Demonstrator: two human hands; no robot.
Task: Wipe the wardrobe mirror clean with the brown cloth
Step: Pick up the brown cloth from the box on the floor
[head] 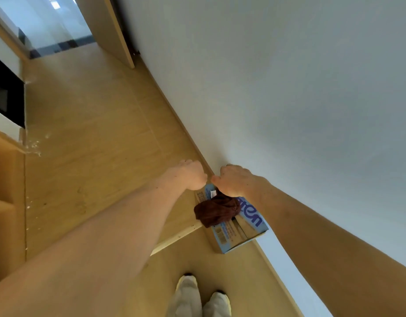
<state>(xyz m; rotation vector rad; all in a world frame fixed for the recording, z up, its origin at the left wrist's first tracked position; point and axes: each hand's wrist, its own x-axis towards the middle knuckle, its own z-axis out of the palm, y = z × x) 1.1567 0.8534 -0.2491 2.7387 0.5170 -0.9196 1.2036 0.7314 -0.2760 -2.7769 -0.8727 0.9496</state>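
Nearest to me I see two feet in pale slippers (198,298) on the wooden floor (94,138). Just beyond them a blue cardboard box (243,234) sits on the floor against the white wall (289,88). The brown cloth (217,210) hangs bunched over the box's top, with a small white tag at its upper edge. My right hand (234,180) is clenched on the cloth's top edge, pinching it. My left hand (189,175) is closed into a loose fist just beside the right; I cannot tell whether it grips any cloth. Farther off, a wooden door (115,30) stands open by the wall.
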